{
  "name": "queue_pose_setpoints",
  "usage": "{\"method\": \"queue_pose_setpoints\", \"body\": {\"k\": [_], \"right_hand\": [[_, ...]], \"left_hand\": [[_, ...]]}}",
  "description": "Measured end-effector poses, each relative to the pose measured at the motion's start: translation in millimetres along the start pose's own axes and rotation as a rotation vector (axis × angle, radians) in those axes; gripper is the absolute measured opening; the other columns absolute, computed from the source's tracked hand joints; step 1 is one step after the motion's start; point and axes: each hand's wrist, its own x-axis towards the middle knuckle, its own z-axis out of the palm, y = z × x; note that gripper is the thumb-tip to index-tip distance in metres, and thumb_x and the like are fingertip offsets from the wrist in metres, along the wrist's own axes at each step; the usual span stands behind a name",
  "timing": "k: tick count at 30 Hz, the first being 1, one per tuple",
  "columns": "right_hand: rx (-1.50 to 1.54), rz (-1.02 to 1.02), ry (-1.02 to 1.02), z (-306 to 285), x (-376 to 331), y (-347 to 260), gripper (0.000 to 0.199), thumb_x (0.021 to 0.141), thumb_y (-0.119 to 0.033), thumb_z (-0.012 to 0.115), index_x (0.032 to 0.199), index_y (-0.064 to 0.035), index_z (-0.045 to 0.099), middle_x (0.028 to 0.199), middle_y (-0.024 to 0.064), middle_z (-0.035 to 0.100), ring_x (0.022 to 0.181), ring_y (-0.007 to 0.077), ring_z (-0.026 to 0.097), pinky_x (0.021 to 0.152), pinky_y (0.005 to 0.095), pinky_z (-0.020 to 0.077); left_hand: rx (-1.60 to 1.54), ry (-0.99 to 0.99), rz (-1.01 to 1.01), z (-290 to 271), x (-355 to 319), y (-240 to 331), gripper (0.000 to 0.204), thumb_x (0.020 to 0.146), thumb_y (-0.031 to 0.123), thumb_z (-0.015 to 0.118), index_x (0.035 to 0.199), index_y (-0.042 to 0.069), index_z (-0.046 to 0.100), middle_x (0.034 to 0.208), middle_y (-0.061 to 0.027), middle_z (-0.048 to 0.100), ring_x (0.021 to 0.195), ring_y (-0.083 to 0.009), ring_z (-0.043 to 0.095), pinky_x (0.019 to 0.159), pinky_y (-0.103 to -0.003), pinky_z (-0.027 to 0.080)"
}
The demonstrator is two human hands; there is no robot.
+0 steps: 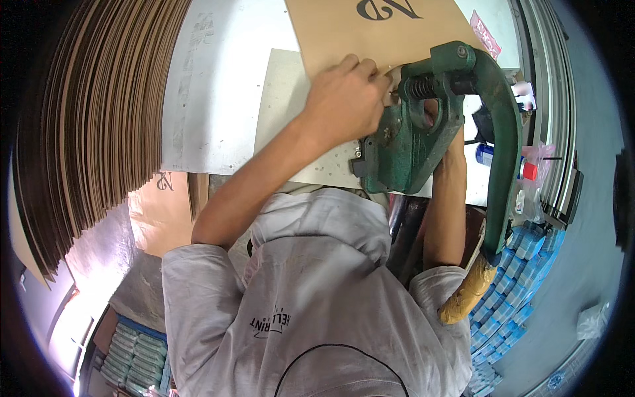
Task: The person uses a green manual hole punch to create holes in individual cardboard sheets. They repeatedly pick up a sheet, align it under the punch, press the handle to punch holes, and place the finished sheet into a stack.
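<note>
Cardboard (370,33) sits under the green press (410,142) at twelve o'clock — left hand (344,99) pinches its corner, right hand (450,149) hidden behind, grip unclear — lever (503,152) down, stack (99,119) waiting at nine.

The person wears a light grey T-shirt (317,291) with short sleeves. The cloth looks soft and a bit dirty, with faint dark smudges and many folds. On the front there is a small dark print of letters and little lines, and below it a thin dark curved line. The 2 sleeves end above the elbows, so both forearms are bare. The left hand (344,99) and the right hand (442,122) have no gloves, rings or watch.
</note>
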Motion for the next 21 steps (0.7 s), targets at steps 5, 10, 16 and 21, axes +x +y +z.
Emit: {"method": "queue_pose_setpoints", "body": {"k": [5, 10, 16, 21], "right_hand": [[-0.043, 0.014, 0.070, 2, -9, 9, 0.021, 0.096, -0.011, 0.071, 0.107, 0.0063, 0.073, 0.095, 0.0114, 0.076, 0.080, 0.0164, 0.070, 0.070, 0.0309, 0.0571], [-0.931, -0.222, -0.185, -26, -41, -89, 0.029, 0.097, -0.026, 0.070, 0.109, 0.0005, 0.074, 0.088, 0.0056, 0.066, 0.075, 0.0135, 0.059, 0.067, 0.0293, 0.0445], [-0.792, -0.711, -0.523, 20, -156, -159, 0.049, 0.099, -0.042, 0.057, 0.122, -0.0002, 0.068, 0.111, 0.0128, 0.061, 0.101, 0.0223, 0.052, 0.088, 0.0377, 0.0352], [-0.561, -0.850, -0.491, 30, -168, -153, 0.066, 0.101, -0.056, 0.046, 0.132, -0.0007, 0.063, 0.130, 0.0188, 0.056, 0.122, 0.0296, 0.047, 0.105, 0.0447, 0.0274]], "left_hand": [[-0.046, 0.006, 0.001, 8, 3, 0, 0.028, 0.083, 0.024, 0.081, 0.106, 0.008, 0.080, 0.100, -0.0056, 0.065, 0.097, -0.0275, 0.063, 0.081, -0.040, 0.056], [-0.024, 0.007, 0.005, 8, 8, -1, 0.028, 0.082, 0.024, 0.082, 0.106, 0.009, 0.080, 0.099, -0.0054, 0.065, 0.097, -0.0272, 0.062, 0.081, -0.040, 0.056], [-0.020, 0.015, 0.023, 8, 7, 1, 0.029, 0.081, 0.025, 0.083, 0.105, 0.008, 0.080, 0.099, -0.0059, 0.065, 0.097, -0.0276, 0.063, 0.083, -0.040, 0.056], [-0.007, -0.014, 0.017, 4, 3, 1, 0.031, 0.082, 0.027, 0.083, 0.104, 0.006, 0.079, 0.101, -0.0081, 0.065, 0.098, -0.0293, 0.062, 0.084, -0.041, 0.056]]}}
